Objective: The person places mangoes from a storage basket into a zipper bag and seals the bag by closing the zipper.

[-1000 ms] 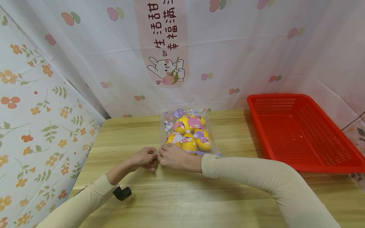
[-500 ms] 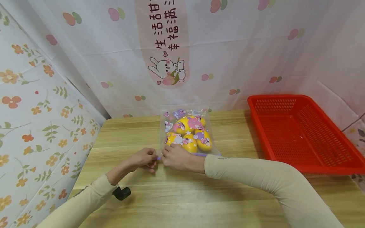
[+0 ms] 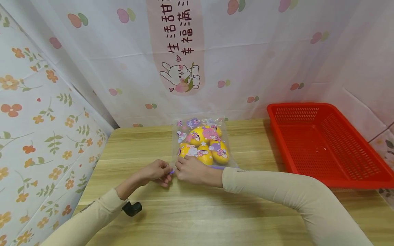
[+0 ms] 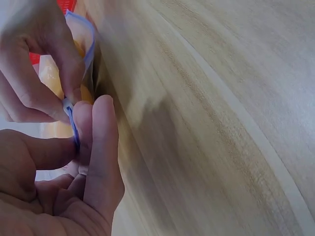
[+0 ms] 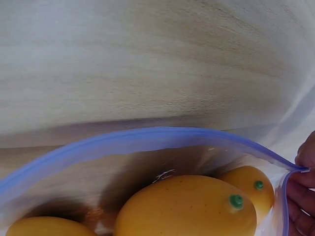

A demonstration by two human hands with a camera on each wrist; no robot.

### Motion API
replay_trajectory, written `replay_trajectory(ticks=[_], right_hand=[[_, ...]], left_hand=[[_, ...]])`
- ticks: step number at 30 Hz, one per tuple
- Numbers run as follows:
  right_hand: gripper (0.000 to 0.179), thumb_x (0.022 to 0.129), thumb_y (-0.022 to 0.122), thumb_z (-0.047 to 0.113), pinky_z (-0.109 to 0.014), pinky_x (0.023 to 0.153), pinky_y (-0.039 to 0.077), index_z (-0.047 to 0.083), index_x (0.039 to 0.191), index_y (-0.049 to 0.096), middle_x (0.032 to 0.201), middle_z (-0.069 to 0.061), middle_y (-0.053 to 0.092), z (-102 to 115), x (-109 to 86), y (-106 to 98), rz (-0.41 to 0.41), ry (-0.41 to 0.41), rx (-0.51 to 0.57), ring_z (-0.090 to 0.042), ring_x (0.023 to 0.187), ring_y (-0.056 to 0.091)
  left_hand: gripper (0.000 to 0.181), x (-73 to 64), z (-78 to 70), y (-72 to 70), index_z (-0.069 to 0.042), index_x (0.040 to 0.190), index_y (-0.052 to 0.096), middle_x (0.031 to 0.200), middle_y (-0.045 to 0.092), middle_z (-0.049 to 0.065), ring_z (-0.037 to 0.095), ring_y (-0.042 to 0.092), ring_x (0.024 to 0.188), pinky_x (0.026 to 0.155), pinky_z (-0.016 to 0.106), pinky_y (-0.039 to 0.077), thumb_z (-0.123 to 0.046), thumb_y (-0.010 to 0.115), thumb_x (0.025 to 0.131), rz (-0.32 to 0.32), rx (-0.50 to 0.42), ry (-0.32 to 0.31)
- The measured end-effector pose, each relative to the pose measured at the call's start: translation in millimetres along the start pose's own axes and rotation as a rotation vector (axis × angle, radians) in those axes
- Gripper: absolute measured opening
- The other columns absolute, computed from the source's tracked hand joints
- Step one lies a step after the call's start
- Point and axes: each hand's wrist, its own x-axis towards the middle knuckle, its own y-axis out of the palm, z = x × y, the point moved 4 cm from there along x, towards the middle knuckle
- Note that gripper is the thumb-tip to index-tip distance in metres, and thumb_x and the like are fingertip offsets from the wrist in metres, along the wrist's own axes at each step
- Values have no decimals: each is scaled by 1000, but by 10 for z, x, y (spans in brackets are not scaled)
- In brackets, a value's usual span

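A clear zip bag [image 3: 203, 140] with pink and purple cartoon prints lies on the table, its purple zip edge [image 5: 162, 135] toward me. Several yellow, mango-like fruits [image 5: 187, 209] with green stem ends are inside. At the bag's near left corner my left hand [image 3: 157, 172] pinches the end of the zip edge between thumb and finger. Close beside it, my right hand [image 3: 191, 170] pinches a small white slider [image 4: 68, 105] on the zip. In the right wrist view the bag's mouth gapes along most of its length.
A red plastic basket [image 3: 323, 147] stands on the right of the wooden table [image 3: 197, 212]. Printed curtains [image 3: 123, 78] hang behind and to the left. A black object [image 3: 132, 208] is at the left wrist.
My right hand has shifted slightly right along the zip edge, and a short purple piece now shows between the hands. My left hand has barely moved.
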Motion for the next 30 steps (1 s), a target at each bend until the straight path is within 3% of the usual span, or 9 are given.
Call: replay_trajectory(ticks=[30], right_hand=[[11,98,65,20,-27,78,53,16,98,75,97,0,69,-111,-225,-10,-17,-8,7,-17,87,60]], left_hand=[[26,-2,-24,-29,12,94,57,76,65,12,13,62,63,65,34,62,-3,41,108,2,42,-9]])
